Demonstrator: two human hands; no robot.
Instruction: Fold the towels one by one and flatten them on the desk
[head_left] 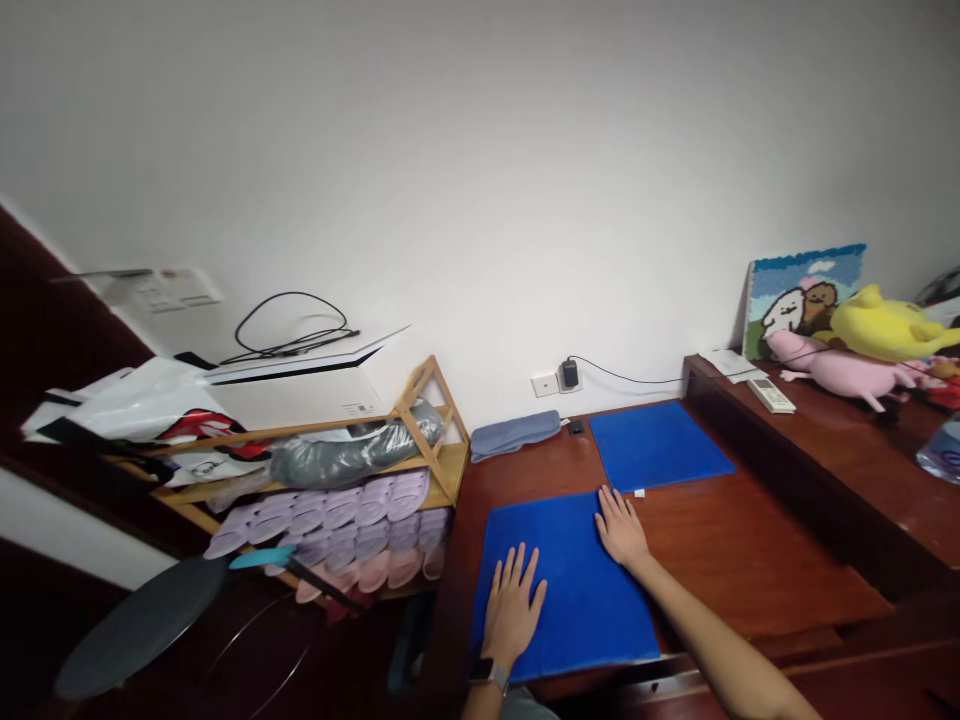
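Fingers (517,568) on nearer blue mat (577,600)

Left hand (513,605) flat on blue mat (581,610) — right hand (622,530) at edge.

One left hand (514,605), one right hand (621,530), that makes two! One near blue mat (577,600), one far blue mat (660,445), two again! One wristwatch (489,673), one folded cloth (517,436), one remote (772,396), one yellow plush toy (881,328), one pink plush toy (840,371) (the slippers (407,492) overlap too much for a firm count)!
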